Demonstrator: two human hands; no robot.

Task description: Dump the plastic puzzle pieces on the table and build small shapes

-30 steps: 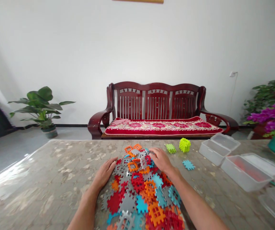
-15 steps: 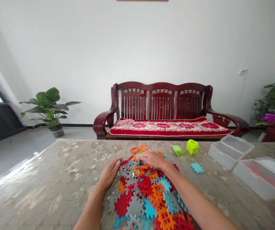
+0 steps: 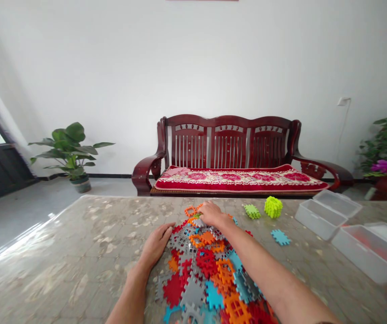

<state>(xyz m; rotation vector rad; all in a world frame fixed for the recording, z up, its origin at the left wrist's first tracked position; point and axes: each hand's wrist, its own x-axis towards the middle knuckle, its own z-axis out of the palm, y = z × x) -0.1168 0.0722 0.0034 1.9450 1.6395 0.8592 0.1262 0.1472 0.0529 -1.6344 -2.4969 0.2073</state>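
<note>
A long heap of interlocking plastic tiles in red, grey, orange and blue lies in front of me, some solid and some with window cut-outs. My left hand rests on its side along the left edge of the heap, fingers stretched forward and holding nothing. Over the far end reaches my right hand, its fingers curled down among the tiles. What lies under those fingertips is hidden. Close by them are an orange frame tile and a grey tile.
To the right of the heap are a light green tile stack, a yellow-green tile block and a lone blue tile. Two clear plastic boxes with open lids stand farther right. A wooden bench is behind the table.
My right hand has moved slightly farther away across the heap's far end, and its fingers have curled down. An orange tile near the middle shows more fully. My left hand stays put.
</note>
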